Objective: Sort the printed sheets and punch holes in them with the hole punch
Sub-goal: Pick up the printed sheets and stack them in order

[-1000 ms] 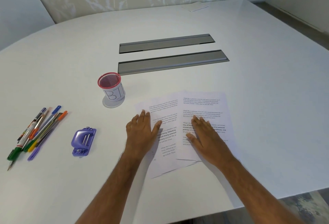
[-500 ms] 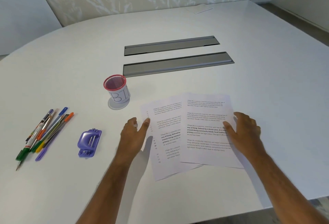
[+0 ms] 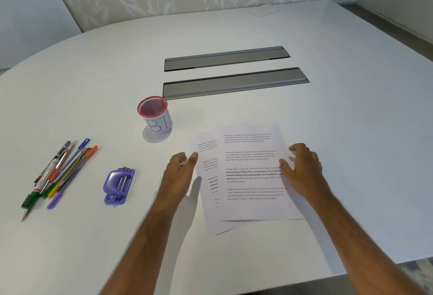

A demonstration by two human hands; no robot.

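Observation:
Several printed sheets (image 3: 251, 177) lie fanned and overlapping on the white table (image 3: 351, 130), the top one shifted right of a lower sheet (image 3: 206, 161). My left hand (image 3: 180, 173) sits at the stack's left edge, fingers curled, thumb tip touching the lower sheet's edge. My right hand (image 3: 302, 168) rests arched on the right edge of the top sheet, thumb on the paper. Neither hand lifts a sheet. The purple hole punch (image 3: 118, 185) lies untouched to the left of my left hand.
A red mesh cup (image 3: 154, 116) labelled "BIN" stands behind the sheets to the left. Several pens and markers (image 3: 58, 173) lie at the far left. Two grey cable slots (image 3: 234, 83) cross the table's middle. A small white paper (image 3: 267, 10) lies at the far edge.
Both hands have moved off the top of the sheets to their outer edges. The top sheet has slid left, so the sheets overlap more.

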